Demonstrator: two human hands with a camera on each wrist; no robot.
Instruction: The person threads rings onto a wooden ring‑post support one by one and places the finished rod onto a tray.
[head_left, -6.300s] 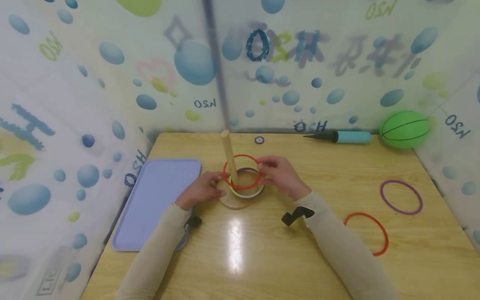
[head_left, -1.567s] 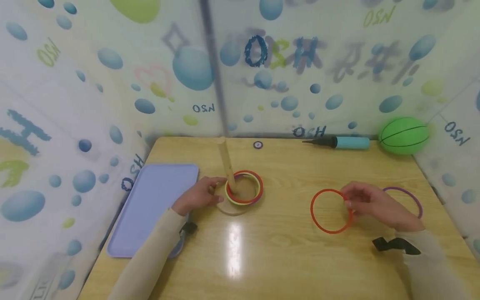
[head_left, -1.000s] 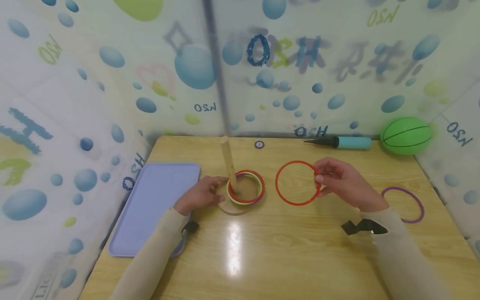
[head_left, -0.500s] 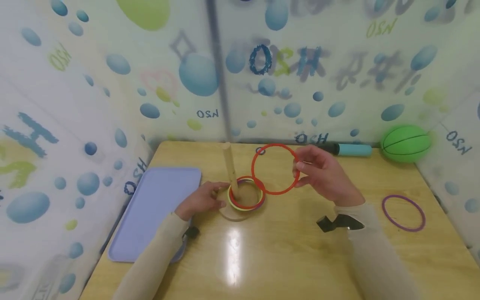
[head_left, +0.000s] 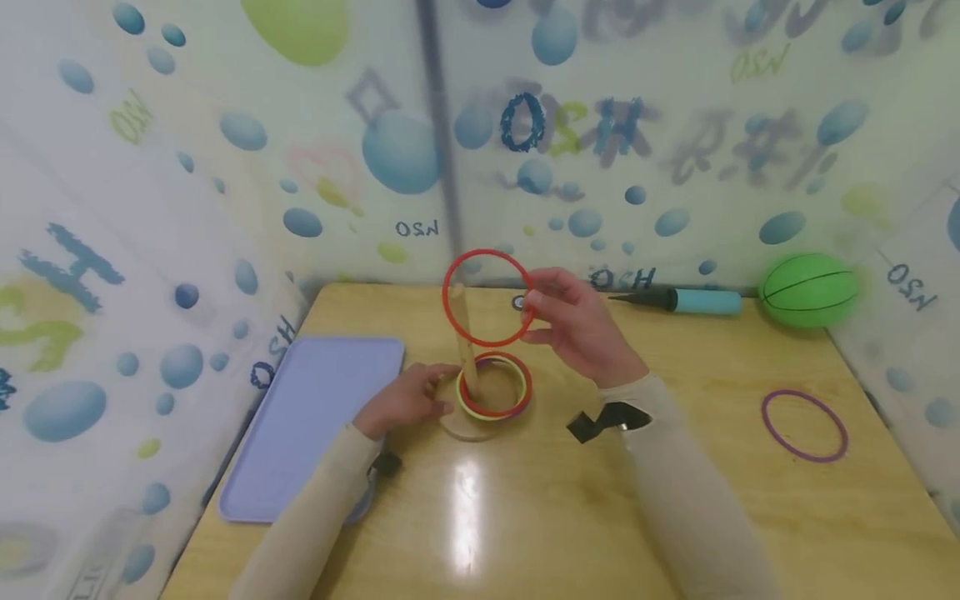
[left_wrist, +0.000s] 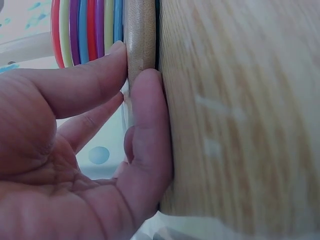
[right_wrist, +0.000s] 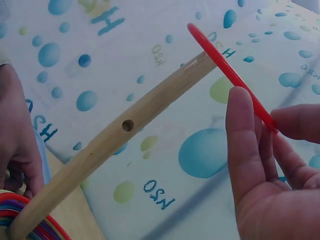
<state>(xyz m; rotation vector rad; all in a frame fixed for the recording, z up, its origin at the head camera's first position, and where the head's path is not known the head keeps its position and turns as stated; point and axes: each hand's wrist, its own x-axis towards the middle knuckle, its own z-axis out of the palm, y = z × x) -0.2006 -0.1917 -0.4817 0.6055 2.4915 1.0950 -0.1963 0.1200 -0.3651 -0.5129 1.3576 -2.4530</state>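
My right hand [head_left: 581,329] pinches a red ring [head_left: 486,345] between thumb and fingers. The ring is raised at the top of a wooden peg [head_left: 467,367]; in the right wrist view, edge-on, it crosses the peg's tip. Whether the tip has entered it I cannot tell. Around the peg's foot lies a stack of rings [left_wrist: 82,30] in red, yellow-green, purple and blue, its uppermost ring red. My left hand [head_left: 405,400] grips the edge of the round wooden base [left_wrist: 141,35], fingertips on its upper face and rim.
A purple ring [head_left: 763,417] lies at the table's right. Left of the base is a lavender tray [head_left: 322,417]. Along the back edge are a small round disc [head_left: 517,302], a blue and black hand pump [head_left: 705,302] and a green ball [head_left: 808,290].
The earlier red ring has joined the stack. My right hand has picked up another red ring from the right and carried it left and up to the peg. The left hand stays at the base.
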